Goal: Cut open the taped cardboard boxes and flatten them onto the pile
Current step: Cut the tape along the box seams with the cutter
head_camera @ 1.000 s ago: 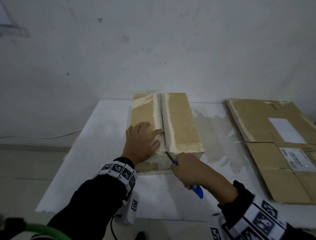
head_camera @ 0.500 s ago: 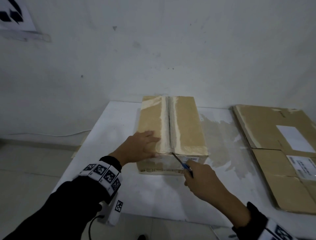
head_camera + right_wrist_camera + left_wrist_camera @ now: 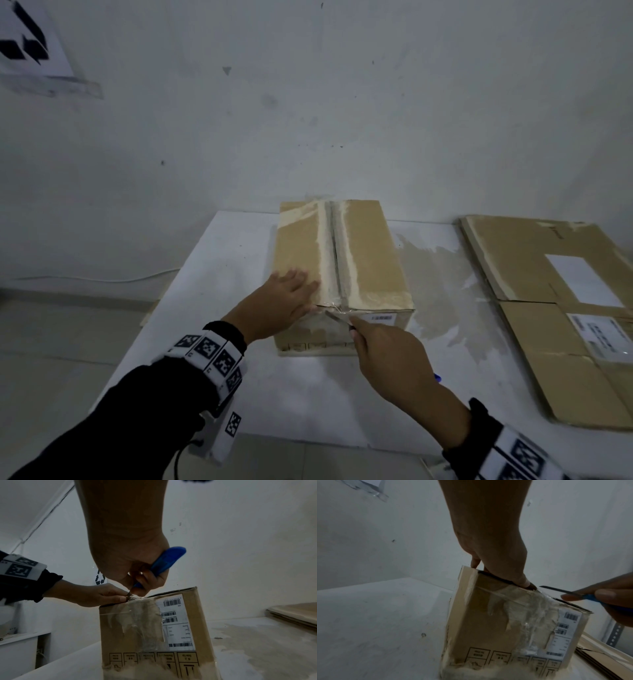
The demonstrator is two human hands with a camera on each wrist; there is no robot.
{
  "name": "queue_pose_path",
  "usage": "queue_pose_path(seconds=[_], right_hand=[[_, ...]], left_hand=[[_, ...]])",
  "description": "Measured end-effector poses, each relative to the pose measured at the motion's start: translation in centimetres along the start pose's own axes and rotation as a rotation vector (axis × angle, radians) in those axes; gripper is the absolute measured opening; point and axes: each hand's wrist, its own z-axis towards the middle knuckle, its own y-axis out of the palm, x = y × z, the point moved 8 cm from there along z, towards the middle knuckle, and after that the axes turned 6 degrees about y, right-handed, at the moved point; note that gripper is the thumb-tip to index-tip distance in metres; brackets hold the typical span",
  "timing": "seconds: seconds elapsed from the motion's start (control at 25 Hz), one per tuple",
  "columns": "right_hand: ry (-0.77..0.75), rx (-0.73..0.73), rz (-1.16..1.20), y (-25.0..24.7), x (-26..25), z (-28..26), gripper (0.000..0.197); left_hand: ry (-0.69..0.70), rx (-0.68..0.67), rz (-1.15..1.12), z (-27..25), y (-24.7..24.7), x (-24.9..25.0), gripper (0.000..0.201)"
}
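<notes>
A taped cardboard box (image 3: 370,260) stands upright on the white table (image 3: 212,274), its top seam running away from me. My left hand (image 3: 284,301) lies flat on the box's top left flap, fingers straight, thumb (image 3: 524,584) at the near edge. My right hand (image 3: 387,356) grips a blue utility knife (image 3: 164,563). Its blade (image 3: 556,588) points at the near top edge, where clear tape (image 3: 142,616) runs down the front face beside a white shipping label (image 3: 176,622).
A pile of flattened cardboard (image 3: 555,308) lies on the table to the right of the box. A white wall stands close behind. A printed sign (image 3: 27,41) is taped to the wall at upper left. The table's left edge drops to a tiled floor.
My right hand pulled the knife back along the seam to the box's near top edge. My left hand slid toward the near left corner of the top.
</notes>
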Motion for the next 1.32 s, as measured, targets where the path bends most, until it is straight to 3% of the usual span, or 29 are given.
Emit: queue_pose_path(seconds=[0.2, 0.64, 1.08, 1.2, 1.32], right_hand=[[0.022, 0.053, 0.02, 0.8, -0.3, 0.3, 0.041], [0.148, -0.042, -0.015, 1.1, -0.7, 1.6, 0.043], [0.193, -0.036, -0.033, 0.4, 0.8, 1.4, 0.041], [0.234, 0.006, 0.001, -0.3, 2.6, -0.3, 0.036], [0.27, 0.065, 0.018, -1.2, 4.0, -0.9, 0.036]], left_hand=[[-0.017, 0.007, -0.02, -0.2, 0.4, 0.0, 0.066], [0.013, 0.03, -0.043, -0.2, 0.5, 0.2, 0.07], [0.07, 0.08, 0.065, 0.1, 0.2, 0.5, 0.061], [0.116, 0.041, 0.045, 0.3, 0.2, 1.1, 0.05], [0.007, -0.067, -0.03, 1.0, -0.4, 1.4, 0.057]])
